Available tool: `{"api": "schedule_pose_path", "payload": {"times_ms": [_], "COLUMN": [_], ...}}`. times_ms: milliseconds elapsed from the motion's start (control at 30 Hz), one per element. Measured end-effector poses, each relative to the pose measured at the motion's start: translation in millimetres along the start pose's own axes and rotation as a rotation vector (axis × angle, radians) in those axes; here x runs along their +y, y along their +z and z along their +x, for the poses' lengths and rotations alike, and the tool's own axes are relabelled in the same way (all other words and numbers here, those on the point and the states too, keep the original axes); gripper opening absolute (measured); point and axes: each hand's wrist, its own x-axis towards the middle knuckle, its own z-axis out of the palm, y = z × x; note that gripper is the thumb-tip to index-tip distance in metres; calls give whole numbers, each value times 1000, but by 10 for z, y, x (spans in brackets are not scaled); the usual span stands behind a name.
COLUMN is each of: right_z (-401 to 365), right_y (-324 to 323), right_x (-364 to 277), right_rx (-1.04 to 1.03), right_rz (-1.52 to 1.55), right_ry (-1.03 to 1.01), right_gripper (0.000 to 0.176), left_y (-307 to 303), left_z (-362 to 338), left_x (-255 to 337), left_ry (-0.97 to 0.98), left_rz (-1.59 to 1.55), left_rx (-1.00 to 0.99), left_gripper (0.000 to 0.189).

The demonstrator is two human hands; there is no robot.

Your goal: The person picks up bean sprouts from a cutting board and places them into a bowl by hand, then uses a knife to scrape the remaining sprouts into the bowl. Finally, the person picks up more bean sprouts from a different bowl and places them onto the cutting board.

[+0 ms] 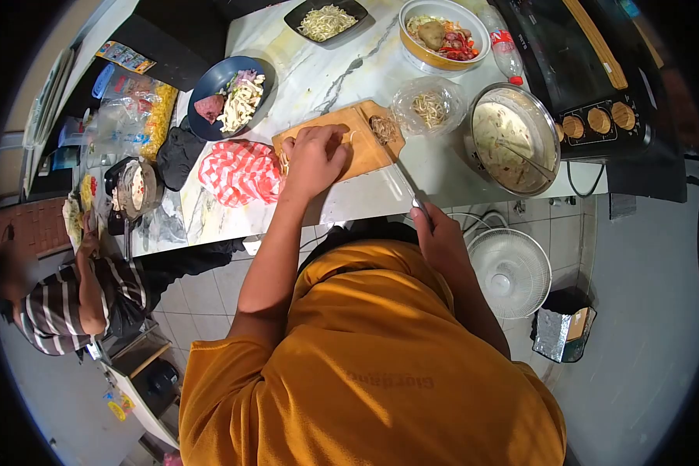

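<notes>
My left hand (317, 161) rests over the wooden cutting board (366, 151), thumb apart from the fingers. Some pale strands, which look like bean sprouts, show beside its palm. The undersides of its fingers are hidden. In my right hand (436, 233), at the counter's front edge, is a knife (401, 183), its blade reaching up to the board's right side. A small heap of brownish scraps (383, 129) lies at that end of the board. Touching the board's left side is a red-and-white checked plastic bag (241, 172). Bean sprouts (429, 109) sit in clear plastic behind the knife.
A dark plate (203, 76) holds chopped food at the left. Behind stand a black dish (294, 17) of sprouts and a bowl (412, 56) of vegetables. A metal pot (537, 182), bottle (505, 53) and stove (610, 144) occupy the right. Another person (78, 303) works at far left.
</notes>
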Motion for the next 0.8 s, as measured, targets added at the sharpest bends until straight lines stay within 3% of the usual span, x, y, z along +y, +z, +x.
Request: {"api": "schedule_pose_path", "payload": {"times_ms": [233, 800], "right_z": [83, 63], "right_y": [98, 79], "right_x": [63, -13], "right_rx": [-30, -35], "right_rz": [-46, -68], "right_ry": [-106, -82], "right_gripper": [32, 33], "left_y": [195, 318], "left_z": [28, 119], "left_x": [16, -43], "left_ry": [-132, -241], "left_rz": [84, 104], "left_rx": [128, 68], "left_gripper": [19, 16]}}
